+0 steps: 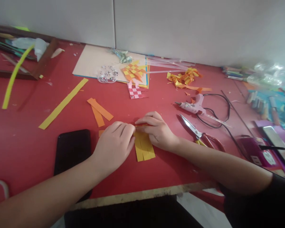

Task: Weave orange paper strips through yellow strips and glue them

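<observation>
A yellow slit paper (144,148), cut into parallel strips, lies on the red table in front of me. My left hand (116,144) is closed, its thumb and fingers pinching at the paper's upper left edge. Bent over the top edge, my right hand (160,131) presses the paper between thumb and fingers. Both sets of fingertips nearly meet there and partly hide what they pinch. An orange strip end (101,133) shows beside my left hand. Two orange strips (100,110) lie crossed farther off, near a long yellow strip (64,104).
Left of my hands lies a black phone (72,152). To the right are scissors (192,126), a pink glue gun (194,104) with its cord, and a purple box (256,150). Woven paper fish (134,72), googly eyes (106,74) and paper scraps (185,77) sit toward the wall.
</observation>
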{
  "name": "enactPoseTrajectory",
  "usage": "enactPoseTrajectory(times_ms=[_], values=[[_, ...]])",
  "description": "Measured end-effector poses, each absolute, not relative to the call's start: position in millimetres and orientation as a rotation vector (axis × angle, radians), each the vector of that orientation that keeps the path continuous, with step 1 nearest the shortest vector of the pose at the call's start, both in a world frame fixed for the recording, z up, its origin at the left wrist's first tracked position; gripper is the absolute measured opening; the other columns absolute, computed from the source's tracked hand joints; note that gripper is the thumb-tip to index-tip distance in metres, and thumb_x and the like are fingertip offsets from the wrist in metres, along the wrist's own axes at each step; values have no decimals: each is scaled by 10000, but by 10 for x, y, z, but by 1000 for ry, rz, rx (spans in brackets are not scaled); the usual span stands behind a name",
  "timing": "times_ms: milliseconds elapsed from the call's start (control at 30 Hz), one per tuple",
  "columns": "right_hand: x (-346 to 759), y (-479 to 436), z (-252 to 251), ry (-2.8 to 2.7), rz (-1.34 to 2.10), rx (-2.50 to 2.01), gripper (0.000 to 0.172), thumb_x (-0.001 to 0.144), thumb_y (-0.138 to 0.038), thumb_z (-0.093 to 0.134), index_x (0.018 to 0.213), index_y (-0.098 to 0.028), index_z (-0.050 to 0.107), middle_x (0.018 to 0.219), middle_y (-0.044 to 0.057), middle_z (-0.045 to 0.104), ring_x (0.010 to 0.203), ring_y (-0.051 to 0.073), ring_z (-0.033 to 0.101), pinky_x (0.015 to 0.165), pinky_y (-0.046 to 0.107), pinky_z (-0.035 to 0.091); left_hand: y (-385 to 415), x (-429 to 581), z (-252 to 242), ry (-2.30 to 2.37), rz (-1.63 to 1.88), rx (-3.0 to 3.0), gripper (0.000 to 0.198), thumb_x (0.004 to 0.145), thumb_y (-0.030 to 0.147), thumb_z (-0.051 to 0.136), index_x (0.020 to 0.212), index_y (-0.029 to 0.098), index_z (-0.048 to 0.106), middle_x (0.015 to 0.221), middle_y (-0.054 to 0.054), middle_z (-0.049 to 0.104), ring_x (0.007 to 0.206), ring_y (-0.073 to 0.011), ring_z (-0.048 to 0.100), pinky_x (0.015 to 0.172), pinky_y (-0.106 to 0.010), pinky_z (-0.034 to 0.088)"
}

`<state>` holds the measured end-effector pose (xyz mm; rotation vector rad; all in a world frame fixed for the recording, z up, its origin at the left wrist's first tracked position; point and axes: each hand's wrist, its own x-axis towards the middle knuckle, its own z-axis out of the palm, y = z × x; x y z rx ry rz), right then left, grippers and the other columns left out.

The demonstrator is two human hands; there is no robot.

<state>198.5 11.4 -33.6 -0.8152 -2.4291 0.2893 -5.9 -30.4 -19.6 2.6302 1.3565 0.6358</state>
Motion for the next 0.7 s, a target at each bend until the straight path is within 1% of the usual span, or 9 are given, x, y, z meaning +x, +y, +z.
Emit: enactPoseTrajectory(times_ms=[167, 333, 467, 567, 700], values=[[1958, 80, -339, -2527, 94, -850, 280, 924, -86, 455, 870, -195, 707, 1041, 60, 687, 996, 222, 469, 816, 371, 404, -288, -62, -186, 1362, 653, 2527, 55, 866, 119, 526, 901, 158, 510, 851, -59, 604, 836, -236, 558, 746, -376, 486], [1950, 45, -299, -2605, -49, -878, 284, 940, -89, 444, 892, -202, 700, 1099, 68, 663, 1047, 226, 432, 801, 360, 339, -292, -68, -184, 1372, 665, 2455, 94, 858, 123, 535, 945, 151, 514, 892, -68, 613, 866, -241, 560, 761, -377, 488], [1955, 30, -282, -2654, -100, -900, 256, 942, -114, 467, 948, -217, 701, 1136, 68, 650, 1068, 228, 428, 826, 360, 330, -308, -62, -177, 1362, 671, 2473, 126, 856, 123, 540, 980, 133, 524, 924, -89, 615, 908, -254, 552, 809, -398, 489], [1956, 28, -294, -2656, -101, -920, 231, 934, -125, 486, 932, -211, 700, 1166, 82, 632, 1089, 237, 420, 837, 361, 334, -316, -53, -175, 1333, 711, 2468, 164, 848, 105, 548, 1009, 131, 526, 949, -86, 622, 944, -249, 548, 852, -392, 483], [1941, 22, -308, -2640, -77, -995, 292, 913, -80, 450, 913, -225, 704, 1195, 75, 613, 1080, 239, 421, 828, 368, 352, -321, -54, -183, 1308, 717, 2491, 171, 839, 99, 558, 1003, 136, 531, 934, -78, 633, 940, -249, 552, 842, -387, 487]])
